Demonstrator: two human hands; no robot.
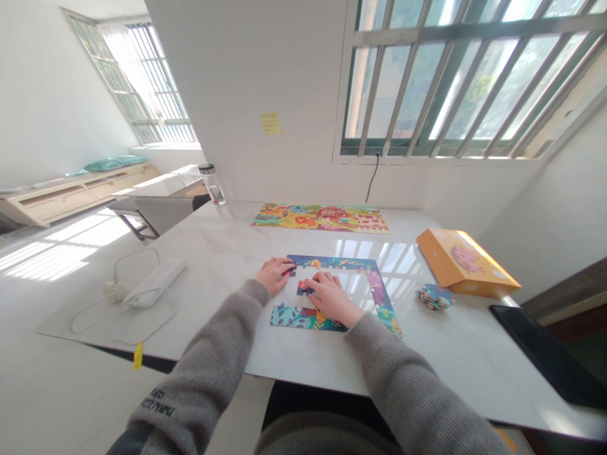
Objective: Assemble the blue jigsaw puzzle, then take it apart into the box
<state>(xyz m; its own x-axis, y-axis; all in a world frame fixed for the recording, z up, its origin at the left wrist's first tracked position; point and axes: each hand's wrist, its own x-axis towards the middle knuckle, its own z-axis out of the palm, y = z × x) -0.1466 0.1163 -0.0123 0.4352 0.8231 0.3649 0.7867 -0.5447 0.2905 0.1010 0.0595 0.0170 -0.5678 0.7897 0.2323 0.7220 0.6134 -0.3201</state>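
A partly joined jigsaw puzzle (378,289) lies on the white table (213,309), with blue, purple and leafy border strips around a bare middle. My left hand (275,276) is at its upper left corner, fingers bent and closed on a dark puzzle piece (289,270) with red on it. Inside the border, my right hand (329,296) has its fingertips closed on a red and dark blue puzzle piece (302,287). That hand hides part of the piece and of the lower strip. Whether the right piece touches the border, I cannot tell.
Loose puzzle pieces (434,296) are piled at right, beside an orange box (467,262) and a black tablet-like slab (545,354). A finished farm puzzle (320,218) lies at the back. A water bottle (212,184) and a white power strip (156,281) with its cord stand left.
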